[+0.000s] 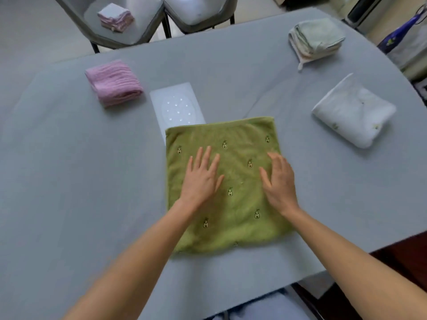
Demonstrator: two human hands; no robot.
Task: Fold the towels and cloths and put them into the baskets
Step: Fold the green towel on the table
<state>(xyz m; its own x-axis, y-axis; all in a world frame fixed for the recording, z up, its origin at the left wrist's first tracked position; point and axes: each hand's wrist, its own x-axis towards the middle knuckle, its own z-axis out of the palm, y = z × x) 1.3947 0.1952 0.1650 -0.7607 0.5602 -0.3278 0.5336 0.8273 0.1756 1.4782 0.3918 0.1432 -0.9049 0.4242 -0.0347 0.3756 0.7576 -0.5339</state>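
Far ahead and left of the left hand (201, 179), a pink folded cloth (114, 83) lies on the grey table (69, 169); beyond it a small stack of folded cloths (115, 17) sits on a chair seat (129, 31). Just ahead of that hand a white perforated sheet (176, 106) lies flat, its near edge tucked under the green towel (233, 204). The left hand lies palm down on the towel, fingers straight and spread, forearm reaching in from the lower left. The green towel, with its small avocado prints, is spread square under both hands. The right hand (279, 183) rests on the towel's right half, fingers relaxed and slightly bent, holding nothing. Ahead and right of it lies a folded white towel (353, 112), and farther off a pile of pale green and cream cloths (316, 39).
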